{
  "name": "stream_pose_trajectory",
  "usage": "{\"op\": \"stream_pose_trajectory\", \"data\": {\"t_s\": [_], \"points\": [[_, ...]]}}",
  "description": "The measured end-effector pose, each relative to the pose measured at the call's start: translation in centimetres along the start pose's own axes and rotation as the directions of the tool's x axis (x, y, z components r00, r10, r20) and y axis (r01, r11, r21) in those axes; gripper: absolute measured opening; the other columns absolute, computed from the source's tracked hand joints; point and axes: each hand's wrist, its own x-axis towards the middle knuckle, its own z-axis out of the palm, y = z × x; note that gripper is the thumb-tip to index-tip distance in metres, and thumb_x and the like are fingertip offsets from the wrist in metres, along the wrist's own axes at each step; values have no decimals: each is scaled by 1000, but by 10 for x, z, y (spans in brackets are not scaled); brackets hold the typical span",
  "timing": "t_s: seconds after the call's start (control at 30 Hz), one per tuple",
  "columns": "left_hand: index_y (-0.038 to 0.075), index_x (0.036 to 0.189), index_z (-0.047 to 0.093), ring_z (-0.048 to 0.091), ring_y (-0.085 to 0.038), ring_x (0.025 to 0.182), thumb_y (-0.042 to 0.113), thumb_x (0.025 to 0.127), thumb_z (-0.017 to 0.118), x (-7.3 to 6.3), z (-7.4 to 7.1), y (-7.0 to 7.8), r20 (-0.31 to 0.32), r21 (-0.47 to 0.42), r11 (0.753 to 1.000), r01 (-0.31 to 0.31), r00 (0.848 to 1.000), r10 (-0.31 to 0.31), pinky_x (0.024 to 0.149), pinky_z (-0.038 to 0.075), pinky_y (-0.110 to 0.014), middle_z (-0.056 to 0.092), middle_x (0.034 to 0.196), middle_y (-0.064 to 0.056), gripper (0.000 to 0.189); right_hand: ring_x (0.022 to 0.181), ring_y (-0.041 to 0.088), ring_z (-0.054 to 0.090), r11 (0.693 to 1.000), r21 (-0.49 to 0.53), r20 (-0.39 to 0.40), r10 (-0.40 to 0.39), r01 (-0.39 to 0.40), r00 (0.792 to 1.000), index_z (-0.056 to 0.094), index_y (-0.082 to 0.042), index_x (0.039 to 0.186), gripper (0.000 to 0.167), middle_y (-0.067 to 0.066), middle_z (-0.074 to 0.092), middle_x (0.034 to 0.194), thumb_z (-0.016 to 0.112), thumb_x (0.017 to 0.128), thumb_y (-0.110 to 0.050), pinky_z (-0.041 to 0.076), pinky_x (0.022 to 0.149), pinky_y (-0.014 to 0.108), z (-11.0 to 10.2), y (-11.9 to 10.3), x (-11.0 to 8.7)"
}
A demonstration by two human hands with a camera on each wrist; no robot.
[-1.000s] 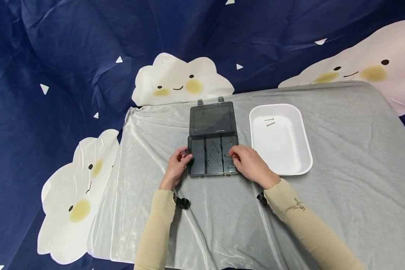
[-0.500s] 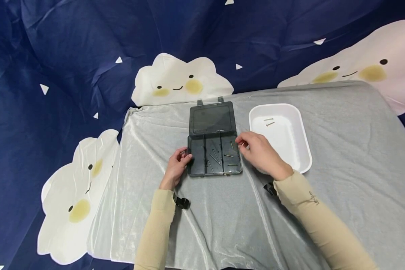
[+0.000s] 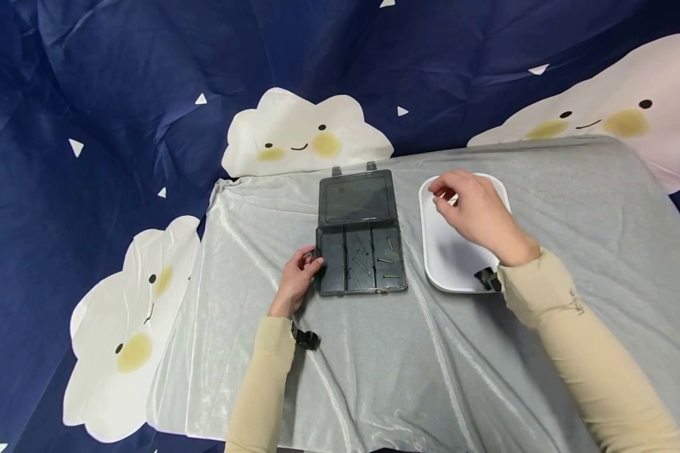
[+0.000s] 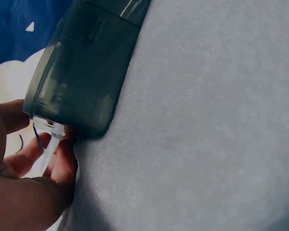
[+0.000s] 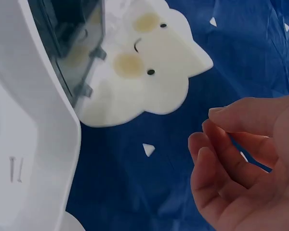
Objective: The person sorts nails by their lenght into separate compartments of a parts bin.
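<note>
A dark translucent organizer box [image 3: 331, 277] lies with its lid [image 3: 356, 196] folded back. My left hand [image 3: 296, 282] grips its left edge, thumb on the rim and fingers curled at the side, as the left wrist view shows. Several screws [image 3: 362, 267] lie in the middle compartment; three brass-toned screws [image 3: 384, 260] lie in the right one. Over the far part of a white tray [image 3: 453, 258] hovers my right hand [image 3: 478, 211], fingers loosely bent and holding nothing. Two screws [image 5: 12, 169] on the tray floor show in the right wrist view; my hand hides them in the head view.
A grey cloth [image 3: 368, 365] covers the table under the box and tray. Behind it hangs a dark blue cloth [image 3: 430, 56] with cloud prints. The tray stands a short way right of the box.
My right hand has left the right compartment, where the three screws now lie uncovered, and moved right and away over the tray. The left hand keeps its grip on the box.
</note>
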Motion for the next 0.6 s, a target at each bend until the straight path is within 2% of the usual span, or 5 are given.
{"op": "stream_pose_trajectory", "data": {"t_s": [0.13,0.27,0.43,0.6], "points": [[12,132,57,50,-11,89,13,91,66,0,0,0,-5,-8,1000,-5,1000,5,73,45,-21,54,101,-1,42,85,31,65,1000,-8,4,26,-26,1000,68,-1,98,16,16,67,96,57,87,-1,46,74,42,-12,5,8],[12,131,57,50,-11,89,13,91,67,0,0,1,-7,-9,1000,-5,1000,5,73,45,-20,54,100,0,42,88,33,62,999,-26,28,44,-43,999,67,0,100,19,19,66,97,54,87,-3,43,77,45,-16,16,18],[12,131,57,49,-11,89,14,91,67,0,0,1,-11,-11,1000,-5,1000,5,73,45,-21,52,99,1,42,85,31,60,995,-71,86,72,-66,994,67,2,97,20,19,66,92,51,85,-2,42,78,44,-8,39,28],[14,132,57,50,-11,91,14,91,66,0,0,0,-5,-3,1000,-3,1000,3,74,46,-21,54,103,0,42,84,33,59,987,-129,191,123,-99,974,66,5,95,22,21,64,90,50,80,0,43,79,45,7,70,31]]}}
